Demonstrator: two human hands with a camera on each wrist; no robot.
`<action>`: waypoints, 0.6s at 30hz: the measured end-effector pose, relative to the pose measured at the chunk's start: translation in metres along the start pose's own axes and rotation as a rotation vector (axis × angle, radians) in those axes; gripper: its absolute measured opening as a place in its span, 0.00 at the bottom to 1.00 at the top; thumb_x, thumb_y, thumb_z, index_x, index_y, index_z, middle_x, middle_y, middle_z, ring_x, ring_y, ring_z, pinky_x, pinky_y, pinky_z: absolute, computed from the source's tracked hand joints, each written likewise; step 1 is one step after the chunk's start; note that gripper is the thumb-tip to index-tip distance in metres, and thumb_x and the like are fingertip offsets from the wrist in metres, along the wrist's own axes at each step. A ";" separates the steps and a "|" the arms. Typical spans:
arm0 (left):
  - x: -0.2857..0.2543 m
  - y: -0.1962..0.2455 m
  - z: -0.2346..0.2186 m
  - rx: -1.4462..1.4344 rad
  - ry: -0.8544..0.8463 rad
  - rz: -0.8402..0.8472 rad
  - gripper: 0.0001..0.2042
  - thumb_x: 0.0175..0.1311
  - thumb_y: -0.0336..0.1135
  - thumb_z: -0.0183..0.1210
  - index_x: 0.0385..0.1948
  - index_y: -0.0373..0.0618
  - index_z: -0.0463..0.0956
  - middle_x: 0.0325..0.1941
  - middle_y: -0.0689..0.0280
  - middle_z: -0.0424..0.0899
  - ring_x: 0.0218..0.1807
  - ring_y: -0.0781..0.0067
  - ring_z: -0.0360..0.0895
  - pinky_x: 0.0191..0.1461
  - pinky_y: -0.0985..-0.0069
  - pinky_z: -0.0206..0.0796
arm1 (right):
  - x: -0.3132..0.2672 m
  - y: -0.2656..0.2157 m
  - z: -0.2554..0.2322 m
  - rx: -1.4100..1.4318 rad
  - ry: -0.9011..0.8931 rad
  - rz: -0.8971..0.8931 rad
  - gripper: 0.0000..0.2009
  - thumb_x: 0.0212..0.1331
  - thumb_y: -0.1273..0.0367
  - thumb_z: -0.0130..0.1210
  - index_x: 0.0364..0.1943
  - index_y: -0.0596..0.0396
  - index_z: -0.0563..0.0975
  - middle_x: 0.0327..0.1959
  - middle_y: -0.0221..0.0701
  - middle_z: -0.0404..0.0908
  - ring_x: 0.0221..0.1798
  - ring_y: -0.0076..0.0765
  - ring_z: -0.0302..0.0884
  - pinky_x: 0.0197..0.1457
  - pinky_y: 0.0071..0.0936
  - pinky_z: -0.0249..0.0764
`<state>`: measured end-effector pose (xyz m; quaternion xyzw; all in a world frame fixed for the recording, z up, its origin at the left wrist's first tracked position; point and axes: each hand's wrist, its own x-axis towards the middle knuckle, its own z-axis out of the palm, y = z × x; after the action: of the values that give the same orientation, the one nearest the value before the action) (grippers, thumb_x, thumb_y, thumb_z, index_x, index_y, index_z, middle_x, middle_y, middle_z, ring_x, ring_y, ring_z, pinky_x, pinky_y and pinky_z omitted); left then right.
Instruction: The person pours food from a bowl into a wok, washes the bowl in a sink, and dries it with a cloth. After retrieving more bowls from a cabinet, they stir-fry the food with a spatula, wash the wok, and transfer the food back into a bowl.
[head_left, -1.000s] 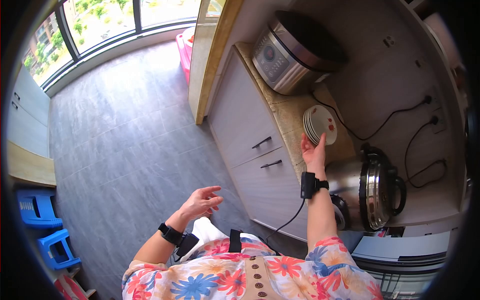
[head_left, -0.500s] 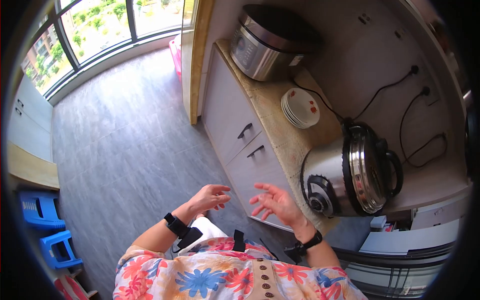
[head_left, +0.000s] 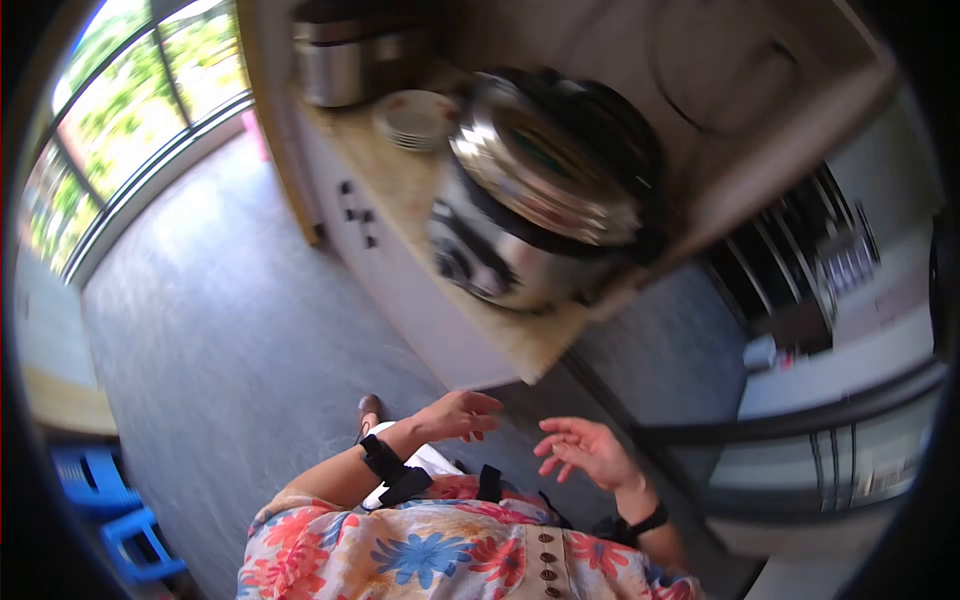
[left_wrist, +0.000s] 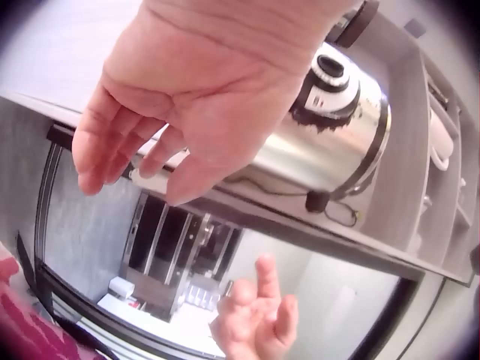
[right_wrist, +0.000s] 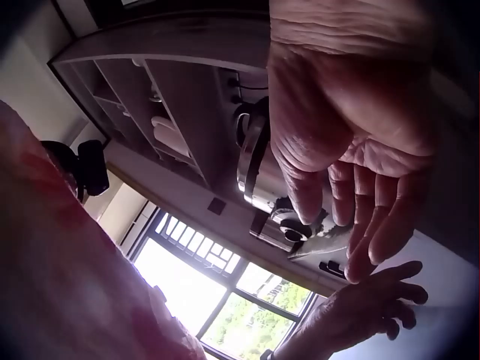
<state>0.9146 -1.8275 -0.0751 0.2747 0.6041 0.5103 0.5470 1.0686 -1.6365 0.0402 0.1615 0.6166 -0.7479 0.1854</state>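
Both hands hang in front of the body, apart, with nothing in them. The left hand [head_left: 455, 416] has loosely bent fingers in the head view; its palm [left_wrist: 202, 90] fills the top of the left wrist view. To its right, the right hand [head_left: 588, 452] shows relaxed, slightly spread fingers, seen close up in the right wrist view [right_wrist: 352, 142]. Beyond the hands, a steel pressure cooker [head_left: 540, 190] stands on the cabinet top [head_left: 380, 185]. A stack of small plates [head_left: 415, 118] sits behind it, touched by neither hand.
Another steel appliance [head_left: 335, 65] stands at the cabinet's far end. Blue stools [head_left: 135, 540] are at the lower left on the grey floor [head_left: 230, 330]. A dark-framed glass partition [head_left: 800, 425] runs along the right, with a white counter beyond. Windows are at the upper left.
The right hand has left the stack of plates and drawn back to the body. The view has turned right, so the cooker and plates appear further left. The left hand stays in front of the body.
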 end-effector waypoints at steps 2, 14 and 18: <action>0.014 0.002 0.030 0.008 -0.051 0.007 0.23 0.57 0.39 0.56 0.52 0.36 0.68 0.34 0.62 0.80 0.31 0.74 0.78 0.32 0.78 0.71 | -0.019 0.003 -0.015 -0.061 -0.022 -0.011 0.19 0.60 0.70 0.49 0.55 0.59 0.65 0.41 0.37 0.77 0.36 0.31 0.79 0.31 0.20 0.75; 0.131 0.036 0.083 0.100 -0.273 -0.126 0.21 0.58 0.39 0.56 0.52 0.39 0.68 0.32 0.65 0.79 0.32 0.78 0.77 0.31 0.80 0.69 | -0.055 0.016 -0.126 0.098 0.107 -0.080 0.18 0.62 0.67 0.49 0.55 0.57 0.66 0.40 0.33 0.77 0.36 0.28 0.79 0.29 0.17 0.73; 0.185 0.049 0.111 0.095 -0.361 -0.218 0.22 0.60 0.38 0.55 0.55 0.37 0.65 0.38 0.64 0.79 0.35 0.76 0.77 0.35 0.81 0.70 | -0.074 0.017 -0.191 0.144 0.154 -0.110 0.18 0.62 0.67 0.49 0.55 0.57 0.65 0.40 0.33 0.78 0.36 0.28 0.80 0.29 0.17 0.73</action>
<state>0.9617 -1.6118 -0.0870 0.3203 0.5456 0.3616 0.6848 1.1441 -1.4462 0.0245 0.1973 0.5818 -0.7845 0.0843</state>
